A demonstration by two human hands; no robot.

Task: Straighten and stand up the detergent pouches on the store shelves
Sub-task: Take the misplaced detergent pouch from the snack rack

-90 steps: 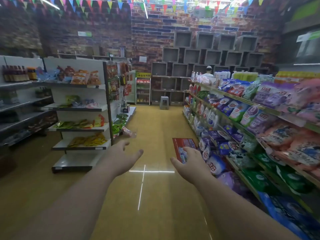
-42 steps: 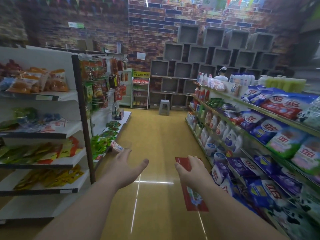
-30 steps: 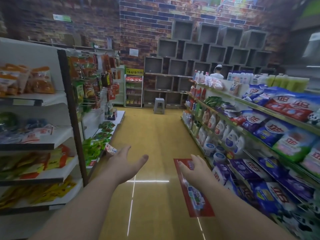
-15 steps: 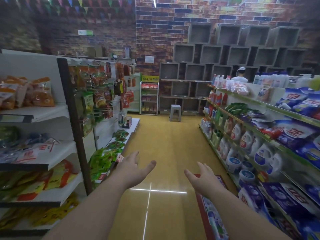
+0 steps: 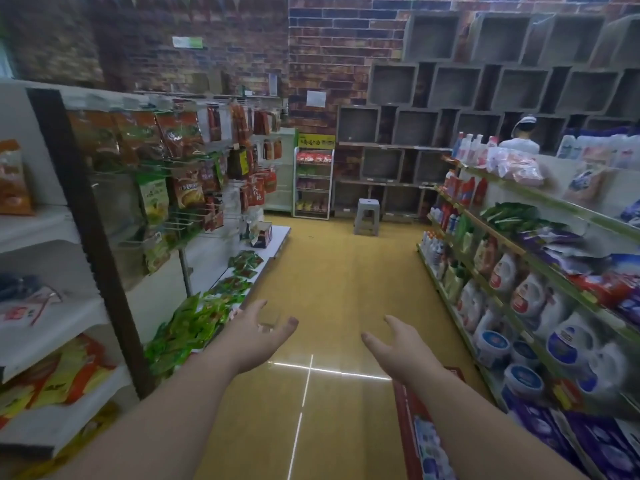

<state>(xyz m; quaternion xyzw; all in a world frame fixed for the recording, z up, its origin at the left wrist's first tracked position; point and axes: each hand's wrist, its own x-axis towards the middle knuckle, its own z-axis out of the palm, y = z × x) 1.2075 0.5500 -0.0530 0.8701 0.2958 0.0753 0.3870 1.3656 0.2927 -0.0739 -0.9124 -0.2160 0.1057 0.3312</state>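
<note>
Here, purple and blue detergent pouches [image 5: 588, 441] slumped on the near right shelf; left hand [image 5: 256, 332] and right hand [image 5: 403, 346] hovered, fingers spread, holding nothing.

Left hand [image 5: 258, 336], right hand [image 5: 398, 344] empty, outstretched over aisle; detergent pouches [image 5: 568, 434] on right shelves [image 5: 540, 268].

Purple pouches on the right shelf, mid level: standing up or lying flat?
Lying flat. The purple pouches sprawl face-up and overlapping on the shelf, none upright. Both hands are off them.
</note>
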